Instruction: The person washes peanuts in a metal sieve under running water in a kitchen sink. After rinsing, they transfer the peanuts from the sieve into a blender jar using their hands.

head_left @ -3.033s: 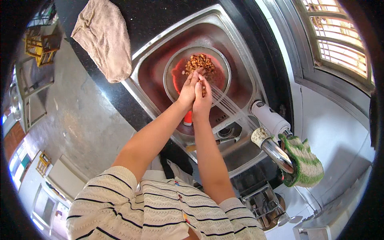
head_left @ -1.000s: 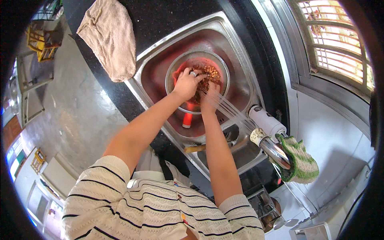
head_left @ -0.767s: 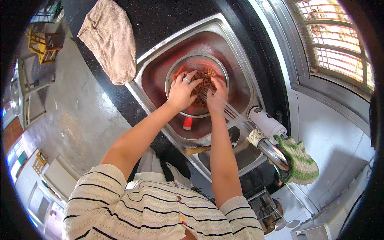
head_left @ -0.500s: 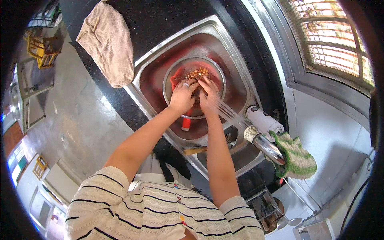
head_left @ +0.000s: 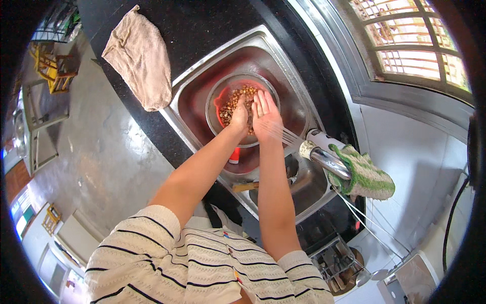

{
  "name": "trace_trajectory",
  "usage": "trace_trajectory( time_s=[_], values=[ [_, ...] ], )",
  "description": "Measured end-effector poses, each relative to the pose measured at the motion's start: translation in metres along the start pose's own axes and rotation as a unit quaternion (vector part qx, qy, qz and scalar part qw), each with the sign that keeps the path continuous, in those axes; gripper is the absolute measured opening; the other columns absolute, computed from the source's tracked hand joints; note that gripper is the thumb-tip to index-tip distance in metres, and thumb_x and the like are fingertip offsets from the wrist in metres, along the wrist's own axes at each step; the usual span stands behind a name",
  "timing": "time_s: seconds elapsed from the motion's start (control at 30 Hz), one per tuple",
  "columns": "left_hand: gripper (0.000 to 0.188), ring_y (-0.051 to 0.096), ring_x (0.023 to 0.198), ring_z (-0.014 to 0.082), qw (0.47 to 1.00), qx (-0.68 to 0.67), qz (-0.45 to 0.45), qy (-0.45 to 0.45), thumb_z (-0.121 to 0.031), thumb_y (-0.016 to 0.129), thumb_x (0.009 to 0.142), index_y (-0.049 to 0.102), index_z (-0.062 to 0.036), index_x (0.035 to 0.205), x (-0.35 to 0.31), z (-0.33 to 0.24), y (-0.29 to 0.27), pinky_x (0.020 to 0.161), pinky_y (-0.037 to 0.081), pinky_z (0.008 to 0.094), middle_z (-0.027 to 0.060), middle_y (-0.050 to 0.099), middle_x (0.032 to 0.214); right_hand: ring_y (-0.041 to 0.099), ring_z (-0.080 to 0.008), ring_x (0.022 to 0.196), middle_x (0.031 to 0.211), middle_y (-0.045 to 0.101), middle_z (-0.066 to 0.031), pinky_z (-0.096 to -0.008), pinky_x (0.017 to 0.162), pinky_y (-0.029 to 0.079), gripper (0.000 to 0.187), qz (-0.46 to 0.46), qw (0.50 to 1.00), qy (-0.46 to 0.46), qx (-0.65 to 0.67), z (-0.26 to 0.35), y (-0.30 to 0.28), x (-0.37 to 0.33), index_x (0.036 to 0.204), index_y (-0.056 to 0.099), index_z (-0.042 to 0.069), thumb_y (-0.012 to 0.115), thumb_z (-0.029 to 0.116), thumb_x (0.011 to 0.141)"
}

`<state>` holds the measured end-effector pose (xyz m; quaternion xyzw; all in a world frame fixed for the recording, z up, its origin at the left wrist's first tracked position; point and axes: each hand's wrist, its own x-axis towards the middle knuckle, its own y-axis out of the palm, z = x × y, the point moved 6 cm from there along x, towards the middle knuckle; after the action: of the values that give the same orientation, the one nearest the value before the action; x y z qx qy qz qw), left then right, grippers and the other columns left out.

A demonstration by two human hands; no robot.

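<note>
Stainless steel sink [head_left: 292, 93], set into a black speckled surface [head_left: 202, 25], fills the middle of my feed. Inside its larger basin sits a round grey metal bowl [head_left: 210, 112], and in that a red plastic colander [head_left: 218, 103] with small golden-brown kernels [head_left: 231, 105]; a red handle [head_left: 234, 155] sticks out past the bowl's rim on the near side.

Half a second ago I saw both hands with fingers down among the kernels. Now the right hand [head_left: 267, 116] is turned palm up, fingers straight and spread only slightly, with hold of nothing I can make out. The left hand [head_left: 240, 115] has rolled onto its edge just beside it, thumb side up; its palm is hidden from me, so I cannot tell whether it holds anything. More of the kernels show in the colander's left half than before.

Water [head_left: 288, 136] runs, as before, from a speckled cream nozzle [head_left: 307, 149] on a chrome spout [head_left: 331, 163], striking the right hand near the wrist. Unmoved, a beige towelling cloth [head_left: 142, 61] lies on the surface, its lower end near the sink's left corner.
</note>
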<state>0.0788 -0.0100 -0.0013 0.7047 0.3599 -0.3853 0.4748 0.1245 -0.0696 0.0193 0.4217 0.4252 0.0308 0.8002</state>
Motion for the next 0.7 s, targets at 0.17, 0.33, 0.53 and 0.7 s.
trace_trajectory(
  time_s=[0.17,0.33,0.53,0.7],
  values=[
    [0.045,0.055,0.1,0.0292,0.984,-0.072,0.148,-0.07,-0.044,0.034,0.095,0.044,-0.0094,0.122,0.06,0.033,0.01,0.088,0.045,0.044,0.0133,0.055,0.113,0.04,-0.0233,0.125,0.136,0.041,-0.014,-0.0337,0.107,0.03,0.039,0.084,0.991,0.067,0.077,-0.01,-0.037,-0.009,0.127,0.045,-0.002,0.046,0.017,0.093],
    [0.057,0.053,0.106,0.0309,0.983,-0.086,0.146,-0.069,-0.056,0.03,0.093,0.037,-0.0145,0.132,0.045,0.034,0.014,0.089,0.041,0.0516,0.0164,0.05,0.123,0.058,-0.028,0.104,0.111,0.058,-0.0193,-0.036,0.095,0.046,0.028,-0.037,0.954,-0.135,-0.265,0.021,-0.023,-0.062,0.112,0.054,-0.007,0.055,0.009,0.089],
    [0.051,0.038,0.125,0.0316,0.973,-0.069,0.218,-0.041,-0.043,0.03,0.096,0.033,-0.0109,0.136,0.029,0.025,-0.001,0.1,0.035,0.0504,0.0155,0.038,0.137,0.06,-0.0282,0.101,0.108,0.06,-0.0186,-0.0355,0.091,0.048,0.026,-0.035,0.958,-0.201,-0.203,0.028,-0.011,-0.058,0.11,0.053,-0.004,0.057,0.006,0.086],
    [0.039,0.056,0.102,0.0255,0.985,0.049,0.149,0.073,-0.016,0.051,0.092,0.042,-0.0083,0.129,0.049,0.017,0.004,0.086,0.048,0.0383,0.0126,0.056,0.114,0.059,-0.0296,0.102,0.11,0.059,-0.0194,-0.0355,0.09,0.048,0.027,0.058,0.986,-0.137,-0.068,0.023,-0.009,-0.042,0.112,0.051,-0.003,0.057,0.006,0.086]
  ],
)
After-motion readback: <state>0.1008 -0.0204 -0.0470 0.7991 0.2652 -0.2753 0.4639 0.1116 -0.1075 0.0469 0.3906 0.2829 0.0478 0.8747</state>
